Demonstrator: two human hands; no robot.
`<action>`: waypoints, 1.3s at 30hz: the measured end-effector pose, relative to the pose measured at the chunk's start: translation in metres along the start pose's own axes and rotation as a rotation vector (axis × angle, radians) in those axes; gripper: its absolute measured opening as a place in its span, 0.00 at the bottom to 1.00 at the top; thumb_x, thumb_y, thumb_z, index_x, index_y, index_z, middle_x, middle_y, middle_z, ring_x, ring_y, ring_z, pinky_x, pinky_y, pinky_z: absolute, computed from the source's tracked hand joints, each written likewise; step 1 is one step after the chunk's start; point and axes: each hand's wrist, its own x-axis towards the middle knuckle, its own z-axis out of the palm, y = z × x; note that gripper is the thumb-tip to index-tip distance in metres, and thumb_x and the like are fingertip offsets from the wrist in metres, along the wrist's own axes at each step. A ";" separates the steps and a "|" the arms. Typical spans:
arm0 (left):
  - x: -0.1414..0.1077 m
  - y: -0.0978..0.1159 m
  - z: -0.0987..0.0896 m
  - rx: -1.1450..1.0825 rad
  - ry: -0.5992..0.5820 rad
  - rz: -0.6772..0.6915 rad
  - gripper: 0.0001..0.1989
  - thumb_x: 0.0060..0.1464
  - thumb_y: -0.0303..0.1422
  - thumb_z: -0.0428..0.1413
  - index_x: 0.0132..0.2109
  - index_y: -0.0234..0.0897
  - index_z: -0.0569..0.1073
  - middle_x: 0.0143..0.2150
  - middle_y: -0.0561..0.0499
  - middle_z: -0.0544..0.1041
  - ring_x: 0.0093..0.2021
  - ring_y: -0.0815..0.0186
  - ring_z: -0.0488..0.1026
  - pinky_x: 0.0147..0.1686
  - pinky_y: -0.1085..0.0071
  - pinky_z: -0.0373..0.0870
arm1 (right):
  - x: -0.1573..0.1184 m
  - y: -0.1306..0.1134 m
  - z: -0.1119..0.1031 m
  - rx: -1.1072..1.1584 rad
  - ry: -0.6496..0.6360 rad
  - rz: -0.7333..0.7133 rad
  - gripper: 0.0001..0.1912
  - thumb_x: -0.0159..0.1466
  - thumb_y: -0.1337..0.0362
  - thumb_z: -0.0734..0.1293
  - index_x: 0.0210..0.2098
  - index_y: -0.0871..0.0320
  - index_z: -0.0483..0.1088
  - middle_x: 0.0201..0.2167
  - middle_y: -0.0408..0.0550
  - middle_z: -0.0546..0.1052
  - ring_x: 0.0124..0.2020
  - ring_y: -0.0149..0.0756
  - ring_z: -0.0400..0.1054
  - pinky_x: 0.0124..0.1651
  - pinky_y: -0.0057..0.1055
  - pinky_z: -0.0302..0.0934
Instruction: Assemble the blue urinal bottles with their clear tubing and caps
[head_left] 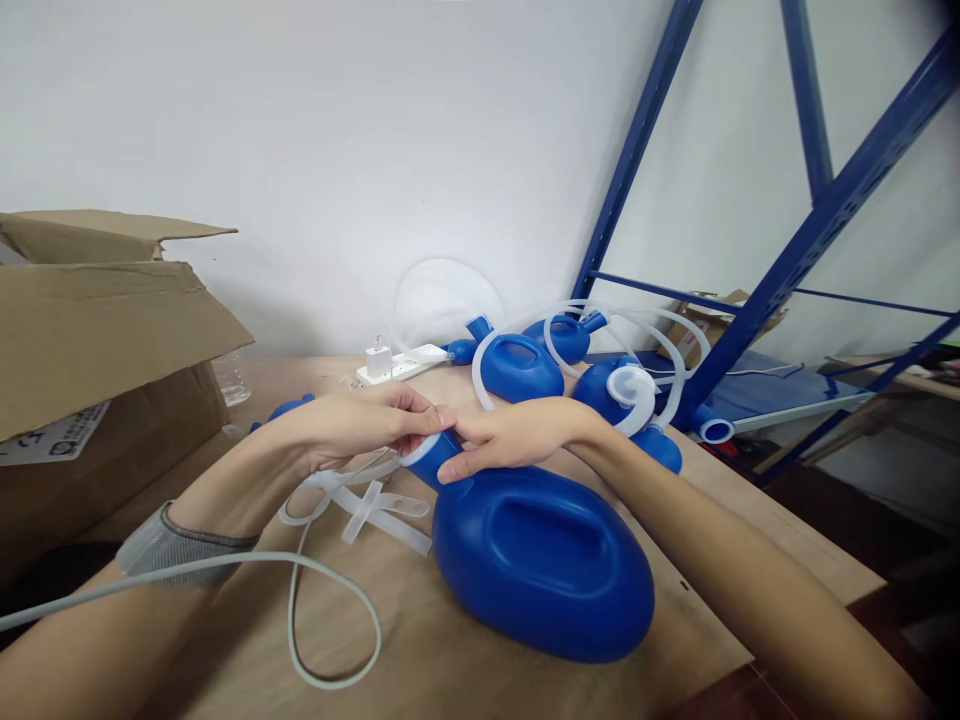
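Note:
A blue plastic urinal bottle [555,570] with a moulded handle recess lies on its side on the table in front of me. My right hand [517,435] is wrapped around its short neck, thumb on the near side. At the mouth, my left hand [390,420] pinches the white rim [421,450] with its fingertips. Part of the rim is hidden behind the fingers. Left of the neck, translucent plastic strips [382,515] lie crossed on the table. A pale cable [337,685] loops beneath my left forearm, which wears a grey wristband [184,550].
More blue urinal bottles [521,370] with coiled clear tubes [675,350] stand at the back. A power strip [405,365] with a white plug lies near the wall. An open cardboard box [105,340] is at left, a blue metal shelf frame [780,270] at right.

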 end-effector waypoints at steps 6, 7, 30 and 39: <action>-0.004 0.008 0.003 -0.074 -0.044 0.055 0.28 0.52 0.53 0.63 0.19 0.38 0.66 0.22 0.54 0.65 0.25 0.70 0.59 0.27 0.70 0.61 | -0.018 -0.013 0.031 0.108 0.308 -0.082 0.27 0.72 0.54 0.63 0.66 0.60 0.64 0.64 0.55 0.72 0.70 0.48 0.59 0.73 0.45 0.51; -0.005 0.008 0.003 -0.096 -0.051 0.058 0.27 0.51 0.53 0.64 0.19 0.38 0.67 0.21 0.55 0.65 0.25 0.70 0.59 0.27 0.71 0.60 | -0.019 -0.012 0.033 0.161 0.295 -0.085 0.29 0.73 0.54 0.63 0.69 0.59 0.61 0.69 0.54 0.67 0.73 0.47 0.54 0.76 0.45 0.46; 0.003 -0.002 0.016 -0.255 0.076 -0.094 0.07 0.55 0.36 0.58 0.34 0.38 0.69 0.35 0.55 0.70 0.36 0.67 0.63 0.35 0.70 0.59 | -0.014 0.019 0.038 -0.192 0.347 -0.175 0.17 0.73 0.69 0.56 0.53 0.56 0.73 0.70 0.51 0.66 0.74 0.44 0.54 0.77 0.50 0.46; 0.004 -0.002 0.014 -0.296 0.032 -0.070 0.08 0.54 0.35 0.56 0.30 0.37 0.68 0.31 0.55 0.66 0.34 0.67 0.59 0.35 0.70 0.56 | -0.014 0.018 0.039 -0.240 0.371 -0.146 0.20 0.75 0.69 0.53 0.59 0.59 0.70 0.75 0.52 0.58 0.78 0.45 0.44 0.78 0.52 0.42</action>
